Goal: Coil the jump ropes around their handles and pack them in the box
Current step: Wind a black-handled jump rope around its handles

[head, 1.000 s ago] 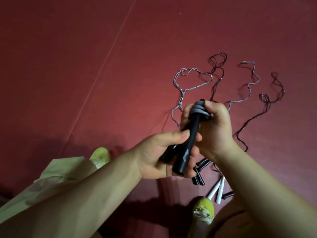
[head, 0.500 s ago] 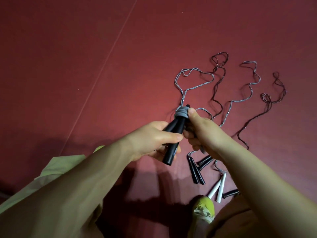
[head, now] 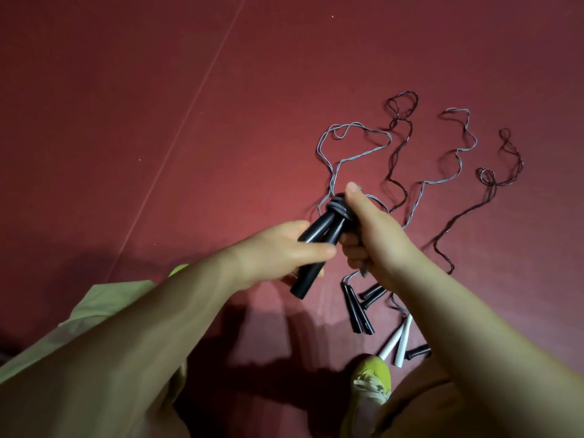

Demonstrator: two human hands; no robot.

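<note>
Jump-rope handles (head: 319, 248), a pair of smooth black plastic cylinders, are held above the dark red floor (head: 158, 121) in the head view, with a few turns of thin grey cord (head: 339, 210) wound around their upper ends. The left hand (head: 281, 251) is clamped around the lower part of the pair, thumb laid across them. The right hand (head: 369, 229) grips the top by the coil, thumb raised, fingers curled around the cord. Most of this cord trails loose from the coil across the floor in a wavy loop (head: 354, 134). Beside it lie other uncoiled ropes, a second grey one (head: 455, 153) and dark ones (head: 493, 191), their black handles (head: 357, 311) and white handles (head: 399, 339) near a yellow-green shoe (head: 373, 377). No box is visible.

As a judgement, coiling has only begun. The trailing loop lies close to the neighbouring ropes and could drag or snag them as it is drawn in. If the right hand eases its tension, the slick turns could slide off the handle ends and unwind.
</note>
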